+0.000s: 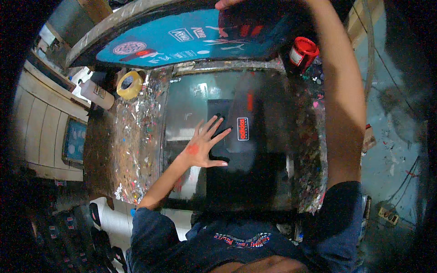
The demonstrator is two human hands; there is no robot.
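Observation:
My left hand (205,144) lies flat with its fingers spread, its fingertips on a black piece of material (255,136) that bears a small red-and-white printed mark. Under that piece is a glossy dark board (182,102). Above it, a printing screen (159,43) with blue mesh and several pale designs is tilted up at the far side. At the top edge, my right hand (224,4) grips the screen's frame; only its fingers show, the rest being cut off. My right forearm reaches up along the right side.
A roll of yellowish tape (129,85) and a whitish bottle (97,94) stand at the left of the paint-spattered table (136,136). An open red can (304,52) is at the far right. Several dark pieces with small marks (68,236) are at the lower left. A power strip (388,216) lies at the right.

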